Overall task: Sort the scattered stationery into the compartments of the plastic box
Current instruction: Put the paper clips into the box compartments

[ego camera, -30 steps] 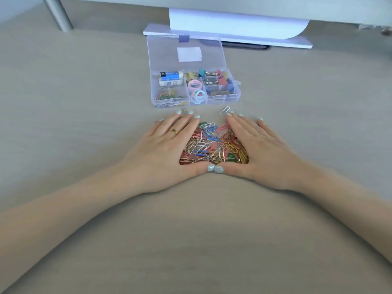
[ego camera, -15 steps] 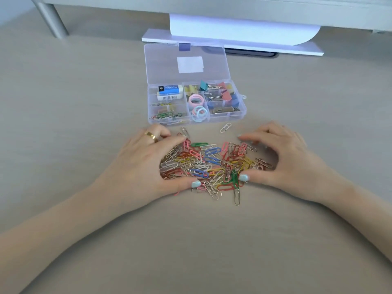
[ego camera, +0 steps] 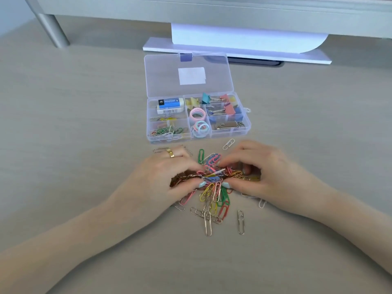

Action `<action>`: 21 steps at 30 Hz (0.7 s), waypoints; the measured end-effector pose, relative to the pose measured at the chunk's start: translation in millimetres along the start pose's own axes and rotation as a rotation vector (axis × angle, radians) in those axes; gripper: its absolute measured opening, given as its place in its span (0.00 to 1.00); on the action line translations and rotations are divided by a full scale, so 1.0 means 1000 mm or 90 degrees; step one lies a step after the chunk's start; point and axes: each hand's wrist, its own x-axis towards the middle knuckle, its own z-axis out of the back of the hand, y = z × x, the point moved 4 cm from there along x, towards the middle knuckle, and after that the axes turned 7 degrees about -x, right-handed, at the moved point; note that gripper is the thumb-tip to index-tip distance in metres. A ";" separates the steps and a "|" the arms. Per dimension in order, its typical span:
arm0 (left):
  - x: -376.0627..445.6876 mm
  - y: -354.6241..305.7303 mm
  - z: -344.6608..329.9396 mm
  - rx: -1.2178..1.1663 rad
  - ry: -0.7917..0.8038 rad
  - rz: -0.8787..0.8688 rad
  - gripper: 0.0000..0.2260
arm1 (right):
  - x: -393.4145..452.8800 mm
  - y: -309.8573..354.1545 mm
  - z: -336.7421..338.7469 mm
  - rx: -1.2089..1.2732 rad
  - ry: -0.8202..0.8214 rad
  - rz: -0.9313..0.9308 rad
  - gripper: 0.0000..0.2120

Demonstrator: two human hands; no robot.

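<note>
A pile of coloured and silver paper clips [ego camera: 213, 187] lies on the desk between my hands. My left hand [ego camera: 161, 177], with a gold ring, curls round the pile's left side and grips a bunch of clips. My right hand [ego camera: 263, 172] curls round the right side and grips clips too. Loose clips [ego camera: 207, 222] trail toward me. Just beyond stands the clear plastic box [ego camera: 199, 139], lid open. Its compartments hold an eraser [ego camera: 169, 105], paper clips [ego camera: 167, 131], pastel rings [ego camera: 198, 122], binder clips [ego camera: 222, 107] and a metal USB stick [ego camera: 226, 125].
A white monitor foot [ego camera: 239, 52] sits behind the box under a grey shelf, whose leg [ego camera: 52, 30] stands at the far left. Single clips lie near the box front [ego camera: 228, 144] and at the near right [ego camera: 240, 222].
My hands went from flat around the pile to curled, drawing together and gripping the clips. The pile has bunched up between them, with several clips left trailing toward me.
</note>
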 end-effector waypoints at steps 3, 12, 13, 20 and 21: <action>0.000 0.002 0.002 -0.013 -0.014 0.009 0.13 | 0.006 0.002 -0.001 -0.010 0.001 0.010 0.11; -0.005 0.000 0.007 -0.115 -0.056 0.007 0.08 | -0.004 0.004 0.005 0.090 -0.094 0.016 0.07; -0.006 0.000 0.008 -0.124 -0.060 0.009 0.08 | -0.004 0.004 0.006 0.109 -0.110 0.006 0.08; 0.002 0.002 0.031 -0.107 -0.137 0.033 0.05 | -0.004 0.005 0.010 0.161 -0.153 -0.015 0.07; 0.004 0.004 0.036 -0.113 -0.156 0.049 0.04 | -0.004 0.005 0.010 0.164 -0.155 -0.014 0.07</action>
